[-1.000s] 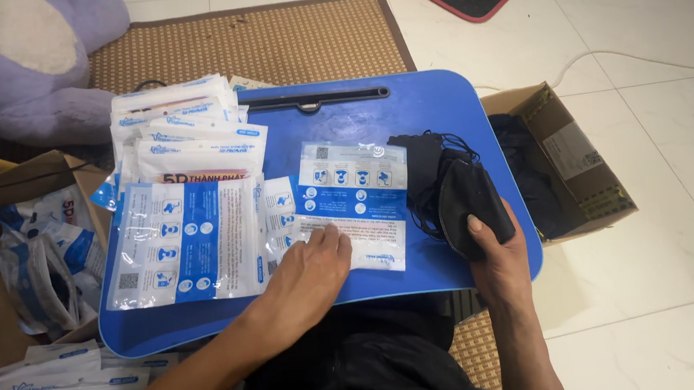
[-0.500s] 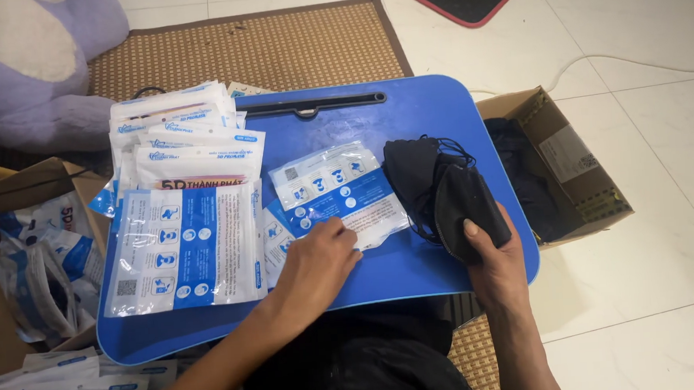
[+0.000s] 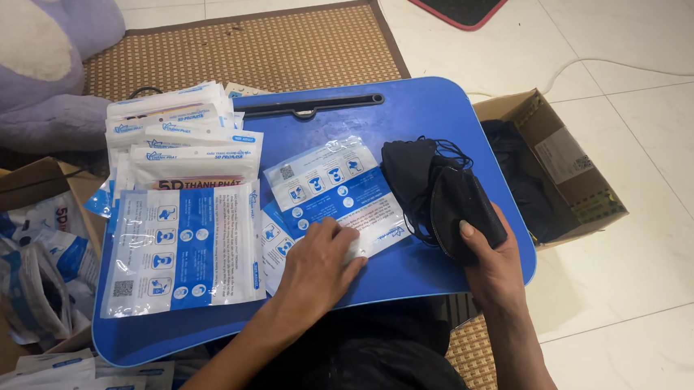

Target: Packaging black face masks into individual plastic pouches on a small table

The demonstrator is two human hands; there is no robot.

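Note:
My left hand (image 3: 317, 262) lies flat on an empty blue-and-white plastic pouch (image 3: 332, 189) in the middle of the blue lap table (image 3: 431, 116), fingers pressing its near edge. My right hand (image 3: 491, 260) grips a small stack of black face masks (image 3: 462, 207) at the table's right front edge, thumb on top. More black masks (image 3: 409, 174) with loose ear loops lie just left of that stack, touching it.
A pile of filled pouches (image 3: 183, 231) covers the table's left side. An open cardboard box (image 3: 569, 167) with black masks stands on the tiled floor at right. Another box (image 3: 10, 267) with pouches sits at left, a purple plush toy (image 3: 20, 63) behind it.
My left hand has slid the pouch and turned it so that it now lies slanted beside the black masks. My right hand has kept its hold on the mask stack.

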